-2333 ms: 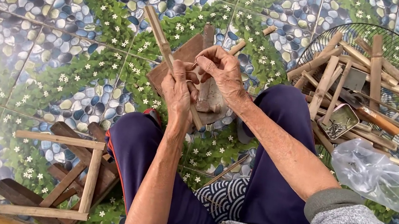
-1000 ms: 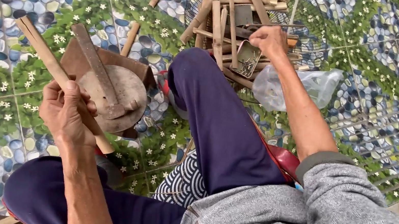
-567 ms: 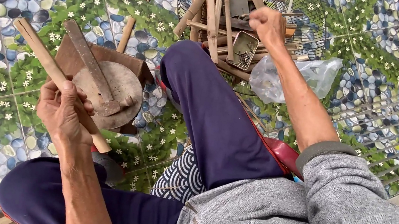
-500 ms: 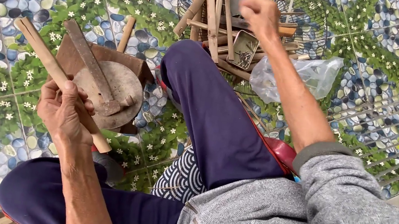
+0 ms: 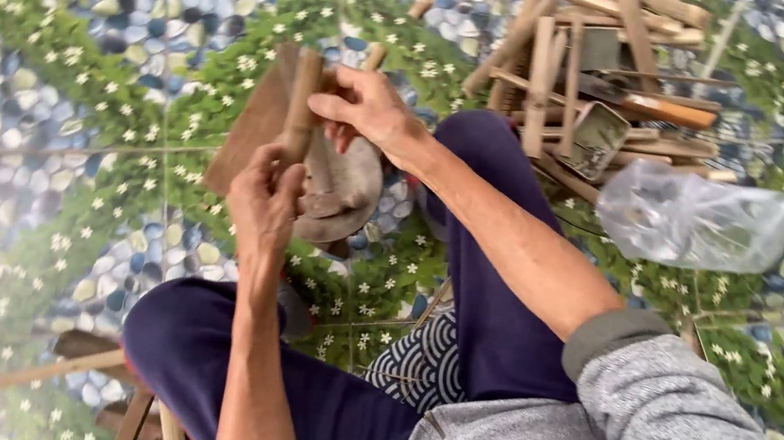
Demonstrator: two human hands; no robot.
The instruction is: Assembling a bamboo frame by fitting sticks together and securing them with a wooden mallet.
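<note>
The left hand (image 5: 265,201) wraps its grip around a wooden stick (image 5: 300,102), holding it nearly upright over a round wooden block (image 5: 346,199) that rests on the patterned floor (image 5: 74,108) just beyond the knees. The right hand (image 5: 366,111) comes in from the right, its grip narrow, thumb and fingertips pinched on the top of the same stick. What those fingertips pinch besides the stick, if anything, is too blurred to tell. A flat brown board (image 5: 247,130) stands against the left of the block.

To work the stick well, the left hand should clasp low and firm so that the foot sits square on the block, while the right hand steadies the top without bending it sideways. Keeping both wrists close to the knees gives control.

Far right, a wire basket (image 5: 698,119) holds many loose wooden sticks (image 5: 573,72), with a clear plastic bag (image 5: 695,215) just near it.
</note>
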